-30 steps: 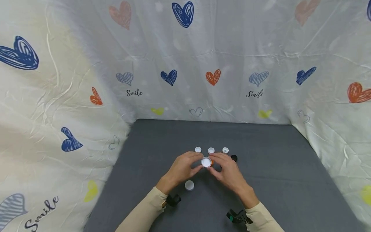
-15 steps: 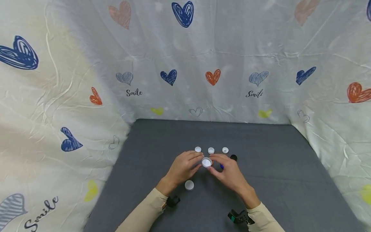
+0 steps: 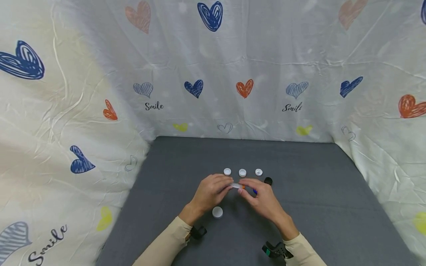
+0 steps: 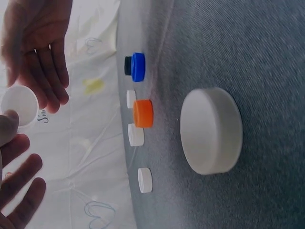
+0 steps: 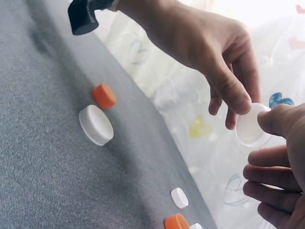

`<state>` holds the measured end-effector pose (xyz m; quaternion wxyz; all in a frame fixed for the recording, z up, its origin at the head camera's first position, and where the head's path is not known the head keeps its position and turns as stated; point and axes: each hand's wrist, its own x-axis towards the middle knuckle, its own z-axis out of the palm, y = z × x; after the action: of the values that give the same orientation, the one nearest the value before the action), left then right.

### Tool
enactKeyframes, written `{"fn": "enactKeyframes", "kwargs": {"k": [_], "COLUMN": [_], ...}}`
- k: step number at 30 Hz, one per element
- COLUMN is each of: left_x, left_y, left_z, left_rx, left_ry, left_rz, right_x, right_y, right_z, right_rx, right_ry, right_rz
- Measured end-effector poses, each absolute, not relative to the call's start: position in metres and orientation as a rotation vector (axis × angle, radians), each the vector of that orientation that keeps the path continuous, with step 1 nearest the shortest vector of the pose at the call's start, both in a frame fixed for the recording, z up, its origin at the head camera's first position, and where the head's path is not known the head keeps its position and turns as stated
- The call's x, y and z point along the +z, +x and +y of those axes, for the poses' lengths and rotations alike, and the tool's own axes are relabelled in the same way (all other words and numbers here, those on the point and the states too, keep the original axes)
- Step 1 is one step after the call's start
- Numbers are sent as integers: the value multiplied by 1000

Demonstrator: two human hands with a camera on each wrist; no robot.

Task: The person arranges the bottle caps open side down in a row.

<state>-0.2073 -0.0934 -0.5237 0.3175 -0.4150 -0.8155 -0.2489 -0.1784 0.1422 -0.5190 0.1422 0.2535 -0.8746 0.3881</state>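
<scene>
The left hand point(image 3: 209, 192) and right hand point(image 3: 263, 195) pinch a white lid point(image 3: 236, 186) in their fingers, not yet set down. Three white caps point(image 3: 242, 172) already lie lined up on the desk point(image 3: 183, 159).

Flat grey cloth point(image 3: 332, 207) leaves passage right of the bare right hand point(image 3: 261, 194). Three small round white plastic caps point(image 3: 242, 172) obstruct beyond; a large round white plastic cap point(image 3: 217, 212), nearer.
</scene>
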Motion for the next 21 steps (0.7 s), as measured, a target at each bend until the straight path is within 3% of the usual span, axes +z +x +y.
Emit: {"fn": "enactKeyframes", "kwargs": {"k": [21], "left_x": [-523], "left_y": [-198], "left_z": [-93], "left_rx": [-1370], "left_ry": [-722], "left_rz": [-2508], "right_x": [-526], "right_y": [-178], "right_z": [139], "right_rx": [950], "right_ry": [793], "right_rz": [-2385]}}
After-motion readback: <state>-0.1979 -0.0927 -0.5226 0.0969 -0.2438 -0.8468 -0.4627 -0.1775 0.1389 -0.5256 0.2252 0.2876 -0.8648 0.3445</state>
